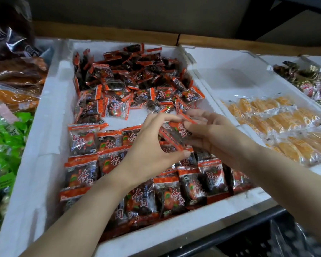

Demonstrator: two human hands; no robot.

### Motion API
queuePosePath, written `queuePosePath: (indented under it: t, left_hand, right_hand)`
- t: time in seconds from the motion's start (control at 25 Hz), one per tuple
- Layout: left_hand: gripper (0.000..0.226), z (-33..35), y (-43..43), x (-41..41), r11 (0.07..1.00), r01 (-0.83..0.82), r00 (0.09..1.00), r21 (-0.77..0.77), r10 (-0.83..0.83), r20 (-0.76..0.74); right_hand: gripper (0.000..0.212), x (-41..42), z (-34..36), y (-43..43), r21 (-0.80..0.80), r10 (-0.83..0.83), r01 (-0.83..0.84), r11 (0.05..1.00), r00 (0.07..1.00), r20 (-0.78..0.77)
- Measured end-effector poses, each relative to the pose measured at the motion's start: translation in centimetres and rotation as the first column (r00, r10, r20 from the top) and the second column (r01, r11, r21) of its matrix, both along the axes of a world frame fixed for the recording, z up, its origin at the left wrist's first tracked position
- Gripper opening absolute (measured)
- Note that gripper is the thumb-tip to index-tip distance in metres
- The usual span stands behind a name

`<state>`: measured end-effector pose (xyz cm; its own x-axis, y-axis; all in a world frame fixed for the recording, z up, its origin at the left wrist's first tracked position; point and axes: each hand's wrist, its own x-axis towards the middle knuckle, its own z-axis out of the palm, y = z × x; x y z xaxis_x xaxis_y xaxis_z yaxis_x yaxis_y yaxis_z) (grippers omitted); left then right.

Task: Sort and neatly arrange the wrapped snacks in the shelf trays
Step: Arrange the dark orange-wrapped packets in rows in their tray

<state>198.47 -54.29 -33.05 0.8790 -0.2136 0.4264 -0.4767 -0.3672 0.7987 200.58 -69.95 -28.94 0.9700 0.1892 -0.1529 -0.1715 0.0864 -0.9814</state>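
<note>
Wrapped snack hung over the foam tray, askew to the neat rows just below. My left hand pinched its near edge; my right hand curled round its far side.

Dim, soft light; blurred, warped edges

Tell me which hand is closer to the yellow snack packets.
Right. The right hand is just left of the yellow snack packets, across the tray wall. The left hand is farther left, over the red packets; both hold one red packet.
</note>
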Motion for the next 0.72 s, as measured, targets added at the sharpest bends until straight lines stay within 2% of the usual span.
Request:
queuePosePath:
  t: [0.08, 0.16, 0.24, 0.36, 0.4, 0.48, 0.56, 0.64, 0.72]
  left_hand:
    - [0.06, 0.1, -0.1, -0.2, 0.99, 0.059, 0.986, -0.131, -0.078, -0.145]
    - [0.058, 0.4, -0.2, -0.4, 0.964, 0.062, 0.968, -0.258, -0.121, -0.221]
    - [0.05, 0.4, -0.5, -0.3, 0.965, -0.01, 0.97, -0.263, -0.055, -0.238]
    - [0.044, 0.0, -0.6, 0.0, 0.984, -0.067, 0.981, -0.163, 0.034, -0.193]
    - [0.041, -0.1, -0.5, 0.0, 0.993, -0.065, 0.986, -0.099, 0.049, -0.159]
    - [0.037, -0.7, 0.0, 0.2, 0.974, -0.093, 0.991, 0.206, 0.111, -0.078]
    - [0.043, -1.2, 0.5, 0.5, 0.834, -0.12, 0.989, 0.538, 0.149, -0.012]
    - [0.047, -1.5, 0.7, 0.7, 0.75, -0.1, 0.99, 0.654, 0.141, -0.01]
    - [0.049, -1.5, 0.7, 0.7, 0.743, -0.085, 0.992, 0.664, 0.127, -0.014]
  right_hand:
    - [0.037, 0.2, 0.1, -0.4, -0.005, -0.052, 0.052, 0.999, 0.996, 0.075]
    - [0.042, 0.2, 0.1, -0.9, -0.045, -0.017, 0.023, 0.999, 0.991, 0.132]
    - [0.037, 0.1, 0.2, -1.3, -0.158, 0.082, -0.054, 0.986, 0.981, 0.178]
    - [0.02, 0.3, 0.4, -1.7, -0.343, 0.177, -0.095, 0.934, 0.96, 0.216]
    - [0.017, 0.8, 0.4, -2.0, -0.388, 0.156, -0.05, 0.92, 0.957, 0.245]
    - [0.014, 2.3, 0.2, -2.7, -0.568, 0.109, 0.141, 0.811, 0.917, 0.384]
    - [0.021, 3.6, 0.0, -2.9, -0.738, 0.18, 0.249, 0.627, 0.876, 0.448]
    - [0.019, 4.4, -0.7, -2.7, -0.844, 0.318, 0.156, 0.514, 0.879, 0.356]
    - [0.017, 4.9, -1.7, -2.3, -0.921, 0.472, 0.017, 0.389, 0.855, 0.215]
